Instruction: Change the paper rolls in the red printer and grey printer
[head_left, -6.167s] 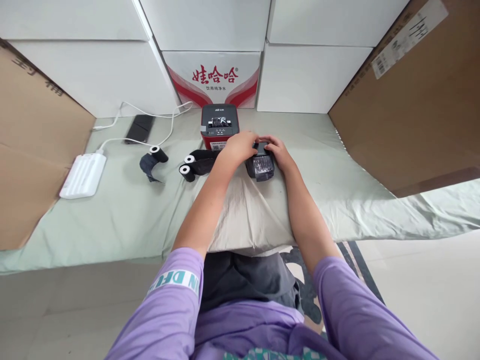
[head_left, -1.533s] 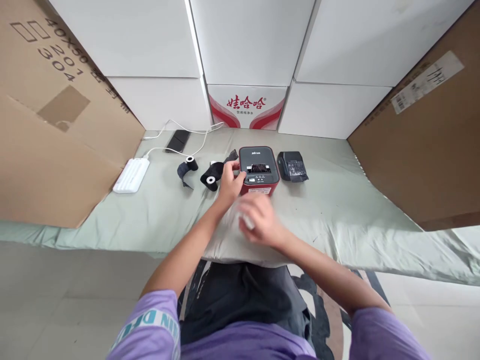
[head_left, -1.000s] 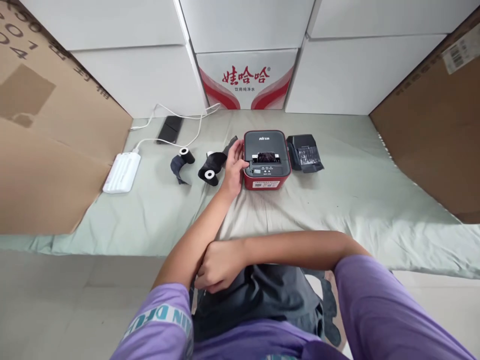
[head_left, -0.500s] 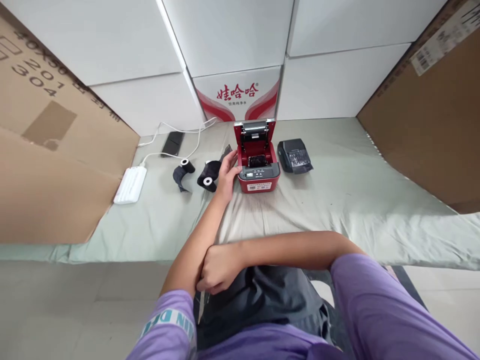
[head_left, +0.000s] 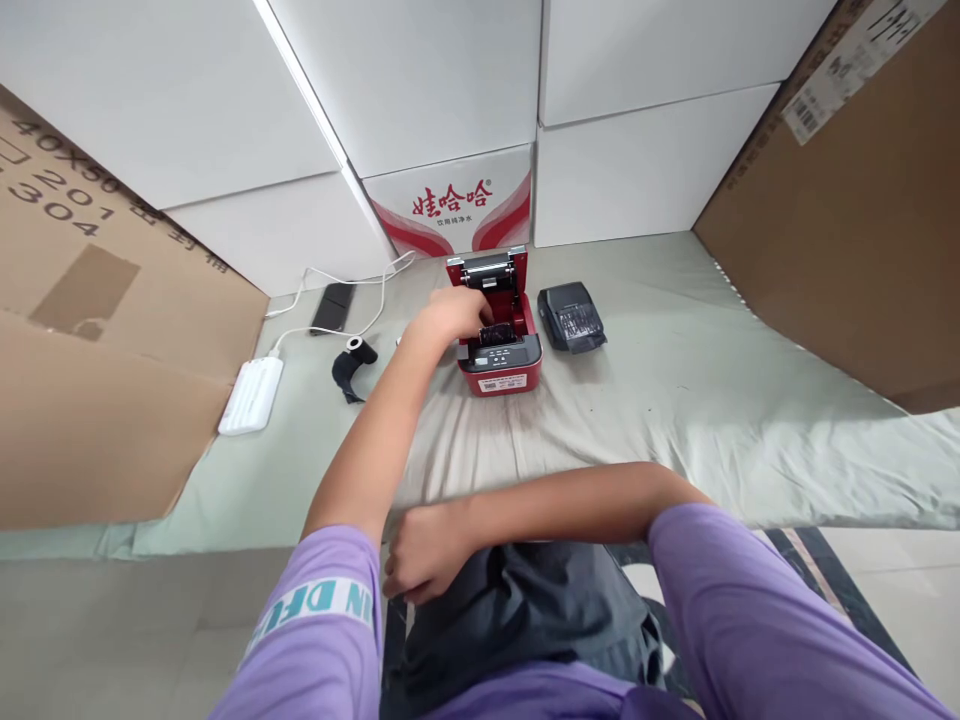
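Observation:
A small red label printer (head_left: 501,382) stands on the cloth with its lid (head_left: 487,272) raised. My left hand (head_left: 454,312) reaches over its left side into the compartment, and the fingertips are mostly hidden there. By those fingers, inside the printer, lies a black piece (head_left: 496,334), perhaps a roll of dark paper; whether I touch it I cannot make out. Below, at my lap, my right hand (head_left: 429,552) is curled in a loose fist with nothing visible in it, close to my left forearm.
To the printer's right lies a black device (head_left: 571,316). Leftward are a black paper roll (head_left: 352,366), a dark phone (head_left: 332,308) and a white power bank (head_left: 251,394) with its cable. Cardboard boxes (head_left: 105,400) flank both sides; white boxes (head_left: 450,90) stand behind.
My left hand has moved from the printer's left side up and into its compartment. My right hand stays low, near the left forearm. The view has shifted slightly.

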